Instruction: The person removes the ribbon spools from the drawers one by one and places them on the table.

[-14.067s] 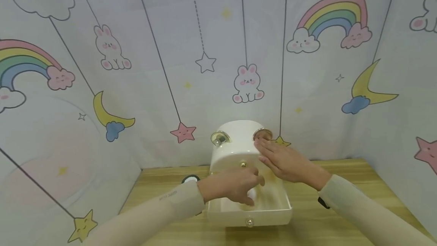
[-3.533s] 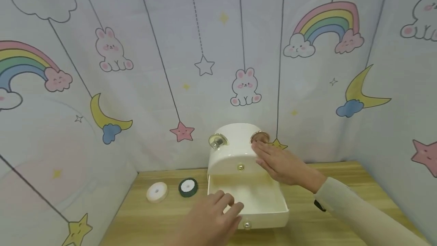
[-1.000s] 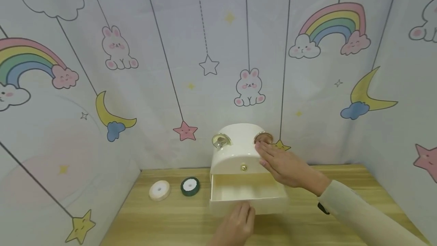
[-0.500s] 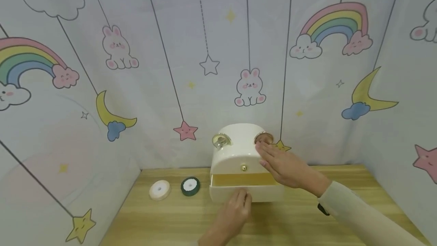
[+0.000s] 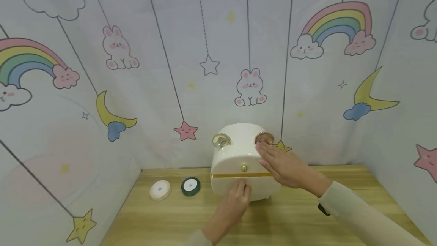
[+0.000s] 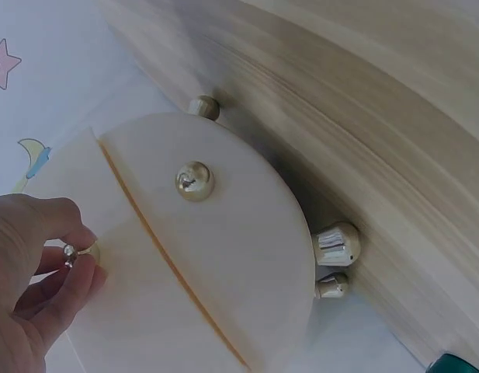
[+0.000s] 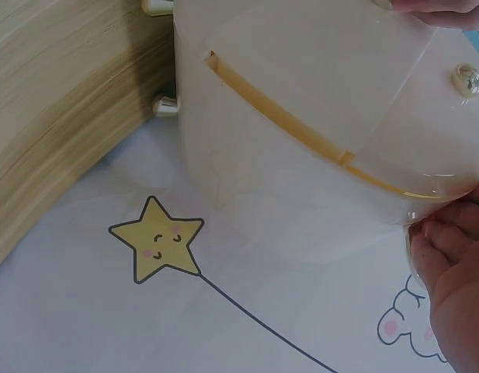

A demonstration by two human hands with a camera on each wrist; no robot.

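A white rounded drawer box (image 5: 243,137) stands on the table against the back wall. Its lower drawer (image 5: 225,186) is pushed nearly in, with a thin orange gap along its top edge. My left hand (image 5: 235,200) pinches the drawer's small gold knob (image 6: 71,255) between thumb and fingers. A second round gold knob (image 5: 244,167) shows on the box front above the gap. My right hand (image 5: 286,164) rests with straight fingers on the box's upper right, against a round gold-rimmed piece (image 5: 264,138) that it partly covers. The drawer's inside is hidden.
On the table left of the box lie a cream ribbon spool (image 5: 160,190) and a dark green ribbon spool (image 5: 190,186). A second gold-rimmed piece (image 5: 222,140) sits at the box's upper left. Printed cloth walls (image 5: 205,98) surround the table (image 5: 164,215).
Fourteen seconds ago my left hand was inside the pulled-out drawer, over something white; later the drawer was empty. Since then my left hand has taken the knob and pushed the drawer inward. Right hand unmoved.
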